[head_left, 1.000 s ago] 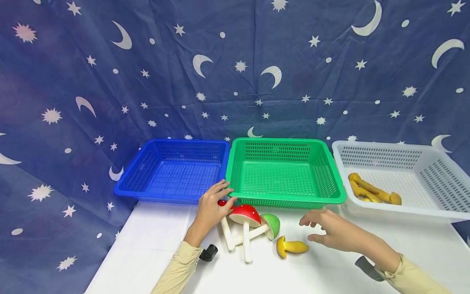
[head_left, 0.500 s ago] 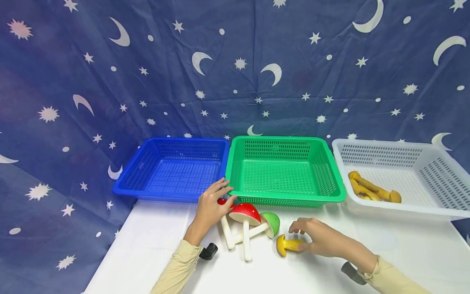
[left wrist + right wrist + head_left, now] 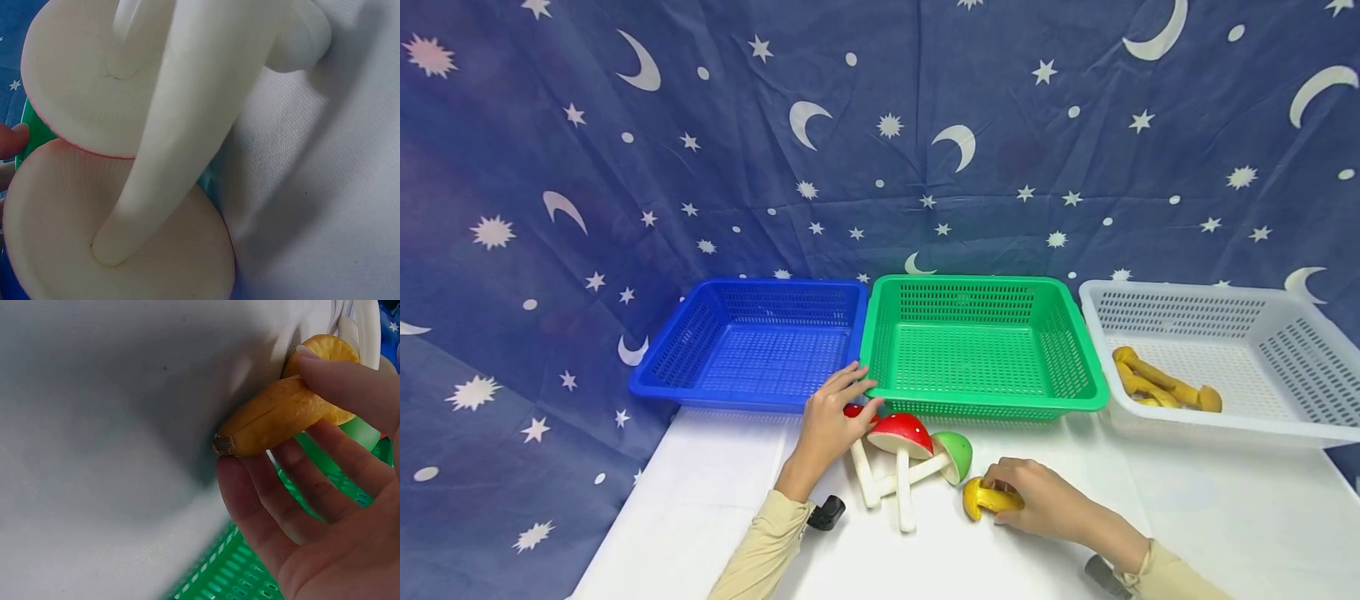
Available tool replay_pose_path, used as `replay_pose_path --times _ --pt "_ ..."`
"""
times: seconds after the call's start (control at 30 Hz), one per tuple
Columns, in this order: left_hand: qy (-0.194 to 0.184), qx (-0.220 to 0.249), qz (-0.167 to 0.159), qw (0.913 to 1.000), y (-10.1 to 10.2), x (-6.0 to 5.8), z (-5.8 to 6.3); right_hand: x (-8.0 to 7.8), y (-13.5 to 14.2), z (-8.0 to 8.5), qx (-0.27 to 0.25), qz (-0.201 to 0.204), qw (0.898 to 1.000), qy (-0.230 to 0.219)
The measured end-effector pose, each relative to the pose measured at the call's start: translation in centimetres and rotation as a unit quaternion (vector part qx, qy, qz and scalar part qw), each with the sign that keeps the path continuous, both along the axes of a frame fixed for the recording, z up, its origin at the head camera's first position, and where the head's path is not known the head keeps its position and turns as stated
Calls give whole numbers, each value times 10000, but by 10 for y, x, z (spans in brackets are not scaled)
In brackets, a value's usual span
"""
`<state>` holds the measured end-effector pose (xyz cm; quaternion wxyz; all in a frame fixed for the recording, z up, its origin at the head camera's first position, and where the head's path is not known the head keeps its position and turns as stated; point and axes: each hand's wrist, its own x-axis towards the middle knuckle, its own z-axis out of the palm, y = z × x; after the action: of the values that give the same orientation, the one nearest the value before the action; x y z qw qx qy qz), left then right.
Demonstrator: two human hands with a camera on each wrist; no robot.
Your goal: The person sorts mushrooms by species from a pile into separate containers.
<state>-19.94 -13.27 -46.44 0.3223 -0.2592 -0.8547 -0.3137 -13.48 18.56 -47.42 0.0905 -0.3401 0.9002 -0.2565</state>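
**Yellow mushroom (image 3: pixel 987 499) gripped by right hand (image 3: pixel 1039 502)**

Thumb and fingers close round its stem, at the white table (image 3: pixel 970 567), near the green-capped mushroom (image 3: pixel 959 455). The left hand (image 3: pixel 832 419), thumb and fingers apart, is at a partly hidden red-capped mushroom (image 3: pixel 863 477), before the blue basket (image 3: pixel 722 399) and green basket (image 3: pixel 970 403).

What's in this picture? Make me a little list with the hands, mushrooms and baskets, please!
Right hand: holds a yellow mushroom
Left hand: partly covers the rear red mushroom
Also on table: front red mushroom, green mushroom
Baskets, left to right: blue basket, green basket, white basket
Inside white basket: more yellow mushrooms
Backdrop: blue cloth with moons and stars
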Motion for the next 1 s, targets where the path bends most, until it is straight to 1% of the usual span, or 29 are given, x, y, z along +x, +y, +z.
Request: replay_pose_path --times 0.2,0.4,0.6,0.77,1.0 --pt "-4 15 -23 10000 0 0 0 3 0 -3 -101 -107 9999 68" --pt "-11 -40 14 10000 0 0 -1 5 4 -1 -210 -106 9997 -75" --pt "7 -24 -15 10000 0 0 0 6 14 7 -430 -129 9990 -34" --pt "36 -13 -39 10000 0 1 1 5 22 14 -437 -231 9988 58" --pt "121 5 -11 9999 1 0 -1 4 34 22 -511 -350 9979 184"
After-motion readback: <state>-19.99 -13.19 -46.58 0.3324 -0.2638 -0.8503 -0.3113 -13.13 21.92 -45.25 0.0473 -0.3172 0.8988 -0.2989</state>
